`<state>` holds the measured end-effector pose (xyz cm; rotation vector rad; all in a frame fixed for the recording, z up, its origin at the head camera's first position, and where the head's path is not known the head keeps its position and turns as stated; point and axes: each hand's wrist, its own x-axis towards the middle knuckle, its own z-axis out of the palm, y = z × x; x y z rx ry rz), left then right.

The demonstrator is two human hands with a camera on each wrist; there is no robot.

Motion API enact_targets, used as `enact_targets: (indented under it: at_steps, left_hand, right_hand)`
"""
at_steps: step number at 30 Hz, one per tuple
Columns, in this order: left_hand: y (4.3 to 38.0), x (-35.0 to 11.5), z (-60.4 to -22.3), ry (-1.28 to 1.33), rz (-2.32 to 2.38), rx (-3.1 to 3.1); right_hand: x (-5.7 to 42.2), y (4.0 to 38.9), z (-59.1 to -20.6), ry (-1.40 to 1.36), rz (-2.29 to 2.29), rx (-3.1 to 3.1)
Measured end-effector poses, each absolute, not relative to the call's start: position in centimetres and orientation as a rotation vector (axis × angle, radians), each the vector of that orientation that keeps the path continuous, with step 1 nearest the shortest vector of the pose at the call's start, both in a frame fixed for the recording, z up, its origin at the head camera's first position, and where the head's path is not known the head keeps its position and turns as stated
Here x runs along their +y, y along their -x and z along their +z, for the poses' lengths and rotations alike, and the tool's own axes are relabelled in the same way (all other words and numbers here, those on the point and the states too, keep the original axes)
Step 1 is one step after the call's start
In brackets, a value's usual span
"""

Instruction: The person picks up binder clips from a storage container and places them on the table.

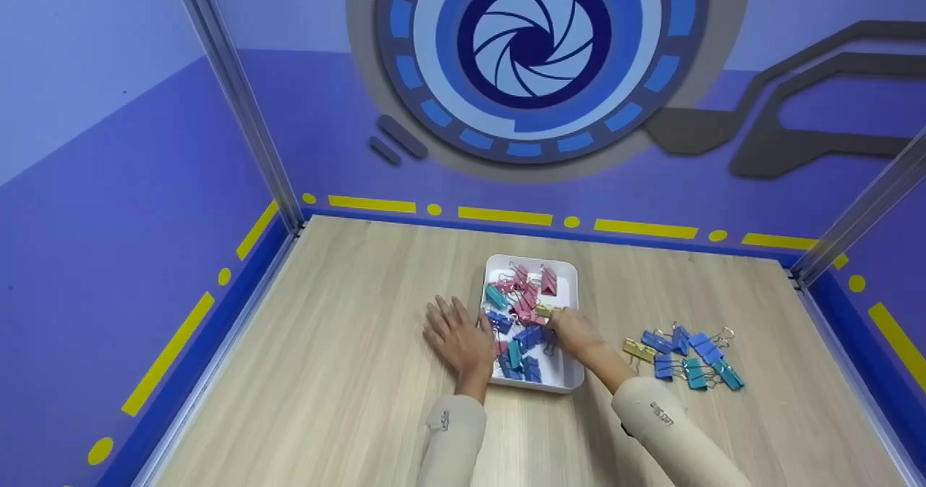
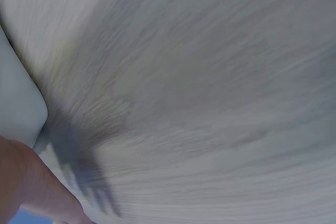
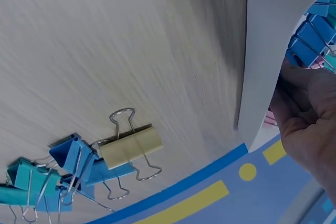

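Note:
A white tray (image 1: 570, 380) holds pink, blue and teal binder clips. My right hand (image 1: 576, 333) reaches over its right wall with curled fingers and pinches a yellow binder clip (image 1: 548, 311) by the pink binder clips (image 1: 524, 306). In the right wrist view the fingertips of that hand (image 3: 310, 111) are hidden inside the tray. My left hand (image 1: 461, 339) lies with fingers spread at the tray's left side, its thumb against the rim. Only part of the left hand (image 2: 44, 187) shows in the left wrist view, beside the tray wall (image 2: 18, 95).
Right of the tray lies a loose group of binder clips on the wooden table (image 1: 347, 342): a yellow clip (image 1: 638, 350), several blue clips (image 1: 705, 347) and teal clips (image 1: 696, 375). A blue-purple panel wall (image 1: 391, 176) stands behind the table, with others at both sides.

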<state>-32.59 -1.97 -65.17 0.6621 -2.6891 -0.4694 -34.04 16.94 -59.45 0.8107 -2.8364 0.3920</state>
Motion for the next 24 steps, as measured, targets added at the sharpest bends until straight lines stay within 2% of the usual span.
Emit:
enact_targets:
  at_steps: [9, 24]
  left_hand:
    - [32.5, -1.9, -65.1, -0.667, -0.461, -2.675]
    - [32.4, -2.0, -64.9, -0.642, -0.460, -2.692]
  right_hand:
    - [17.7, 33.3, -58.2, -0.889, 0.436, -2.907]
    - [20.9, 33.3, -53.1, -0.857, 0.440, -2.900]
